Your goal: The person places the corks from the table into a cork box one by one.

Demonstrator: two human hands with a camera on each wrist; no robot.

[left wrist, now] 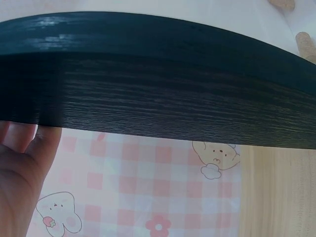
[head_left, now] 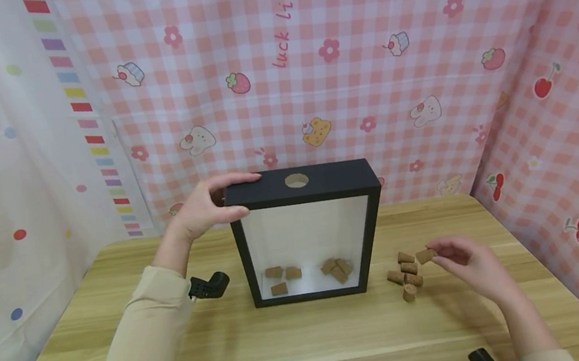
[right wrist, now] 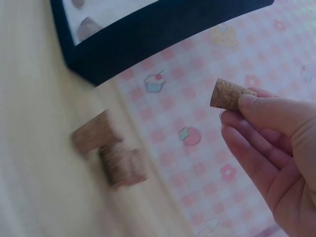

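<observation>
A black-framed display box [head_left: 302, 185] with a clear front and a round hole [head_left: 297, 181] in its top stands upright on the table. Several corks [head_left: 338, 269] lie inside at its bottom. My left hand [head_left: 206, 206] grips the box's upper left corner, thumb at the front and fingers over the top; the left wrist view shows fingers [left wrist: 44, 148] against the black side. Between thumb and fingertips my right hand [head_left: 468, 264] pinches one cork [right wrist: 228, 95], just above a small pile of corks [head_left: 409, 268] right of the box.
A black curved device [head_left: 210, 285] is by the left forearm, another black piece [head_left: 493, 360] by the right wrist. Behind the wooden table [head_left: 288, 349] hangs a pink checked curtain [head_left: 333, 91], with a white one [head_left: 7, 179] at left.
</observation>
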